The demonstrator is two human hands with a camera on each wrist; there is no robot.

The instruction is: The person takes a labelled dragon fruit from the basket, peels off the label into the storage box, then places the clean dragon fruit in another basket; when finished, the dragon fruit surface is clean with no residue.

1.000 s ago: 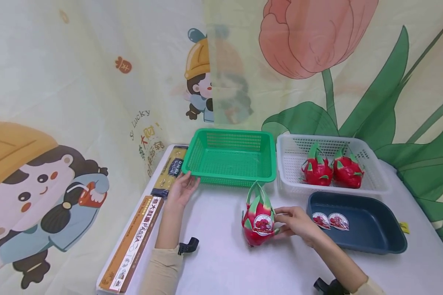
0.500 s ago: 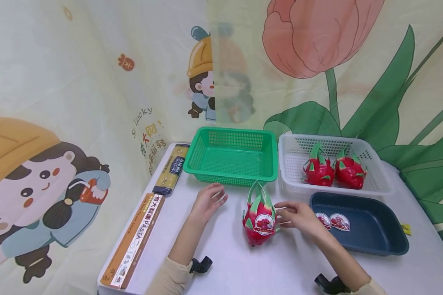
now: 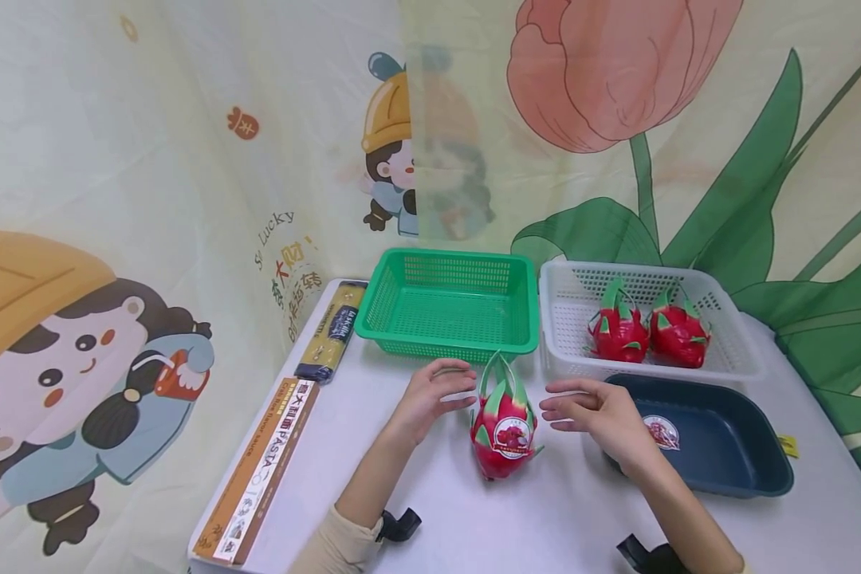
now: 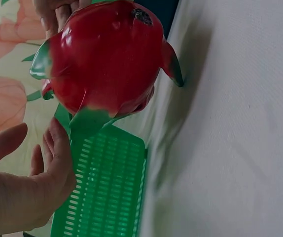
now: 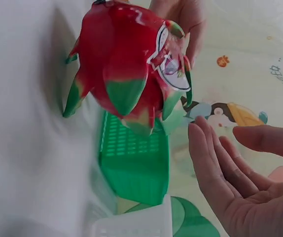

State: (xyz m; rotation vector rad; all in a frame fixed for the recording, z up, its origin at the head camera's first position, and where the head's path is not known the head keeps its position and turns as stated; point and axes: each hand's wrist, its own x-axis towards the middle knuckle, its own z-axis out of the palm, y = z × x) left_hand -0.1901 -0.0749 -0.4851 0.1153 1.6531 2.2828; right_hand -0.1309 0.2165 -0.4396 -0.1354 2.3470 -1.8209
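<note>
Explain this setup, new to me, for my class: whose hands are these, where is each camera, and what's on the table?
There is no robot: these are a person's bare left hand and right hand. The wide picture comes from a camera on the head, looking forward and down; the two close ones, from cameras on the wrists. On the white table, between the hands, stands a glossy red dragon fruit with green leaves and a round label. Behind it are a green perforated plastic basket and a white perforated plastic basket holding two glossy red fruits. At right is a dark blue rectangular tray with a round sticker inside; at left, a brown pasta box and a yellow packet. Neither hand grips anything; their fingers are relaxed.
</note>
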